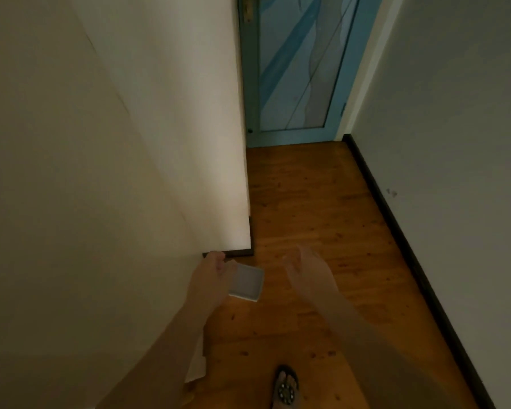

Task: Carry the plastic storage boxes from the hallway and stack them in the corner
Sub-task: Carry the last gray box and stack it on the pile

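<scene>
**Hallway, one small box in hand**

Sandalled foot (286, 389) stood on orange-brown wooden floor (322, 208). Left hand (211, 278) gripped small translucent white plastic box (247, 281), tilted above the floor beside the white wall corner (189, 172); contents not discernible. Right hand (307, 268) hung open, fingers loosely spread, holding nothing. Blue glazed door (298, 69) stood ahead.

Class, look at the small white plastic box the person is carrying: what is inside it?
The plastic box, gripped by the left hand, shows only a pale, bare-looking interior. The near part is hidden behind the hand, so contents there cannot be ruled out.
</scene>
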The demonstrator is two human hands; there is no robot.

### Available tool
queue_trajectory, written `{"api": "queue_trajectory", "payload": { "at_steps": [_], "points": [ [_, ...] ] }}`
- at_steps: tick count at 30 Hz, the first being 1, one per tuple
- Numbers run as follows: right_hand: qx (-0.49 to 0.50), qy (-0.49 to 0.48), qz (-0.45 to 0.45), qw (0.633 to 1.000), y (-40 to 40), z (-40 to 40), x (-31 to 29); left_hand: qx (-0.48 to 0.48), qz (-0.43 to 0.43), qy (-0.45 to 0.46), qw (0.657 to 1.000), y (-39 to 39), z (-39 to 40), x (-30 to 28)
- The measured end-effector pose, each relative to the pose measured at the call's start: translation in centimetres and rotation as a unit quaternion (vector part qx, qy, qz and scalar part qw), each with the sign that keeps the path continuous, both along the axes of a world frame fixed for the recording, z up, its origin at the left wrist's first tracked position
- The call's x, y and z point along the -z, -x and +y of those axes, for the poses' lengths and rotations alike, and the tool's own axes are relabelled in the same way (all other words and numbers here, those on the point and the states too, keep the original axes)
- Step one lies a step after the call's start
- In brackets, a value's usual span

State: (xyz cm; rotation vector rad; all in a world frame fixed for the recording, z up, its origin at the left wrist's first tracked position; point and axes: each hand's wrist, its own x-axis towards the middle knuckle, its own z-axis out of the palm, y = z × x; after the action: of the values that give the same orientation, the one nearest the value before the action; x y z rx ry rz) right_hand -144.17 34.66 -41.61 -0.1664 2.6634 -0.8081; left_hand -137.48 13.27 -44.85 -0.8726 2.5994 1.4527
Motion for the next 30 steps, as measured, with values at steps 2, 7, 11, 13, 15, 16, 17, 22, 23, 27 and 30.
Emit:
{"api": "queue_trajectory", "payload": {
  "at_steps": [2, 7, 11, 13, 15, 16, 17, 22, 23, 27, 30],
  "points": [
    [-0.004, -0.008, -0.003, 1.000, 2.7, -0.2, 1.0, -0.009, 0.003, 0.001, 1.000, 2.3, -0.4, 0.9],
    [-0.002, -0.021, -0.031, 0.999, 8.2, -1.7, 4.5, -0.033, 0.011, -0.013, 0.999, 6.4, -2.5, 4.4],
    [-0.011, -0.024, -0.039, 0.999, 9.9, -3.0, 8.1, -0.032, 0.013, 0.004, 0.999, 7.8, -4.0, 7.3],
    [-0.012, -0.022, -0.040, 0.999, 10.2, -4.0, 10.8, -0.033, 0.004, 0.005, 0.999, 8.4, -4.9, 9.6],
    [-0.011, -0.017, -0.034, 0.999, 10.4, -4.8, 13.5, -0.030, -0.002, 0.014, 0.999, 8.8, -5.6, 11.6],
    [-0.009, -0.013, -0.031, 0.999, 10.5, -5.3, 15.4, -0.025, -0.005, 0.021, 0.999, 9.1, -6.3, 13.2],
    [-0.008, -0.011, -0.032, 0.999, 10.5, -5.9, 17.5, -0.017, -0.011, 0.028, 0.999, 9.3, -6.8, 15.0],
    [-0.021, -0.021, -0.030, 0.999, 10.4, -7.7, 27.8, -0.001, -0.036, 0.044, 0.998, 10.1, -8.2, 24.5],
    [-0.026, -0.028, -0.031, 0.999, 10.2, -8.1, 30.0, 0.005, -0.039, 0.048, 0.998, 10.1, -8.4, 26.6],
    [-0.004, -0.022, -0.053, 0.998, 10.4, -9.1, 37.4, 0.019, -0.055, 0.076, 0.995, 10.8, -9.6, 34.4],
    [0.008, -0.020, -0.057, 0.998, 11.2, -9.5, 43.8, 0.015, -0.054, 0.074, 0.996, 12.2, -10.3, 40.7]
  ]
}}
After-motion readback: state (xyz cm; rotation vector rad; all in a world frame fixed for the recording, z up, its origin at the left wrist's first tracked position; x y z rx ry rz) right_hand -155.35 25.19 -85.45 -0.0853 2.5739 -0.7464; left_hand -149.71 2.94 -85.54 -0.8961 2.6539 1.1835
